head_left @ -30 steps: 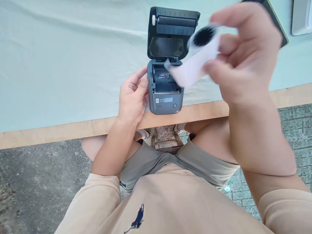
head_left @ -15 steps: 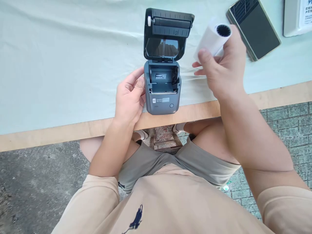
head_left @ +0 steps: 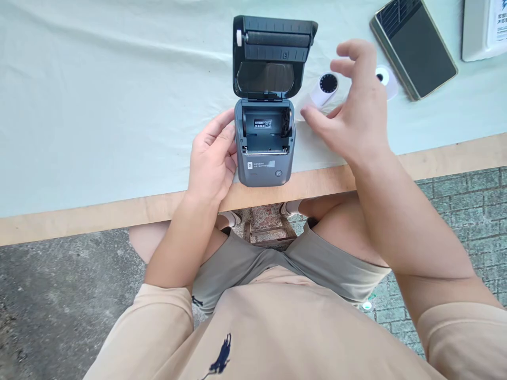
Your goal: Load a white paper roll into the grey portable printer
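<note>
A dark grey portable label printer [head_left: 265, 170] stands at the table's front edge, its lid [head_left: 273, 53] raised and its roll bay bare inside. My left hand [head_left: 212, 155] grips its left side, the thumb along the casing and some fingers hidden. To the right of the printer, a white paper roll [head_left: 324, 94] with a black core rests on the cloth. Around it hovers my right hand [head_left: 358, 108], thumb and fingers spread, holding nothing. Behind that hand, partly covered, is a second white roll-like thing [head_left: 390, 87] with a dark centre.
A smartphone [head_left: 420, 53] lies at the upper right. Beyond it, a white box-like object [head_left: 481, 31] with printed text is cut off by the frame. Pale cloth [head_left: 99, 105] covers the table up to its wooden front edge [head_left: 99, 214].
My right hand has let go of the white paper roll, which now lies on the cloth lower and closer to the printer. The fingers have spread. My left hand stays on the printer.
</note>
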Demonstrator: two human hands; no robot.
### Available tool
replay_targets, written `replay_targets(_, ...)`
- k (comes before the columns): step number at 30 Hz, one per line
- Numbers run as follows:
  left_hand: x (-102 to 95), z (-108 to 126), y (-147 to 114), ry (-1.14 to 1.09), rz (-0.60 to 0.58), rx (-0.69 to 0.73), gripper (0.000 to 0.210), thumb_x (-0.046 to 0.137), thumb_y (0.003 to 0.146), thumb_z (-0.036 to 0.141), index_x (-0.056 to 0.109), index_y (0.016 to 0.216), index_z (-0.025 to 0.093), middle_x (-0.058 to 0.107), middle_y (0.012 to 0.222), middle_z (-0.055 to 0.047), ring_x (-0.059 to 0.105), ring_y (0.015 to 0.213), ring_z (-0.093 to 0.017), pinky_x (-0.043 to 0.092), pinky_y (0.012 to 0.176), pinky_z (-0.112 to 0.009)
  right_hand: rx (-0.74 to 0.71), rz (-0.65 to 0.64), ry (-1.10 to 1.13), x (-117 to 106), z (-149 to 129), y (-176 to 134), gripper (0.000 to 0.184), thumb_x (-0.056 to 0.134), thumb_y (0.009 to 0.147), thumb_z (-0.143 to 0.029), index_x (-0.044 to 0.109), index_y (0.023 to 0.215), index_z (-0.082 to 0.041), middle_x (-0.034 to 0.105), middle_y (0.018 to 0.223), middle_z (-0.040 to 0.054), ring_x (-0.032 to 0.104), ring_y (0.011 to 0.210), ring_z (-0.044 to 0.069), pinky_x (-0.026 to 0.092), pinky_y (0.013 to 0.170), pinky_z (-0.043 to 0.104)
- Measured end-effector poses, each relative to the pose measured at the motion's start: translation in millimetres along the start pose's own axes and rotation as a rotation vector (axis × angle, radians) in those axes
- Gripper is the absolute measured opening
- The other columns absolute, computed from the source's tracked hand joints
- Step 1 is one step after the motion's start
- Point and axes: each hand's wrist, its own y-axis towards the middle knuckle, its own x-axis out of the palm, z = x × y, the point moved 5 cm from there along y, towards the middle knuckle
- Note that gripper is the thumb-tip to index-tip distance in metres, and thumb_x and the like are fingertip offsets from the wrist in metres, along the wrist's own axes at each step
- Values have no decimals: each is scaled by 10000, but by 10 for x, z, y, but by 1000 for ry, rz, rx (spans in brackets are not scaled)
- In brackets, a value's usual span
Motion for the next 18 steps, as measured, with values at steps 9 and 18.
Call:
replay_targets(9, 80, 63, -30, -32, -57, -2, 222, 691, 889, 363, 736, 1065, 235, 769, 978, 28, 735, 876, -137, 609, 772, -236, -190, 487, 93, -645, 265, -13, 275, 543, 699, -112, 585, 936, -245, 645, 934, 62, 605, 804, 193, 356, 571, 333)
replay_targets(18, 81, 48, -20, -4, -45, 15, 245, 699, 881, 402, 733, 1059, 238, 756, 981, 18, 732, 890, -127, 569, 684, -220, 194, 156, -191, -361, 510, 109, 367, 661, 592, -131, 573, 934, -234, 689, 973, 69, 604, 882, 214, 426, 779, 370)
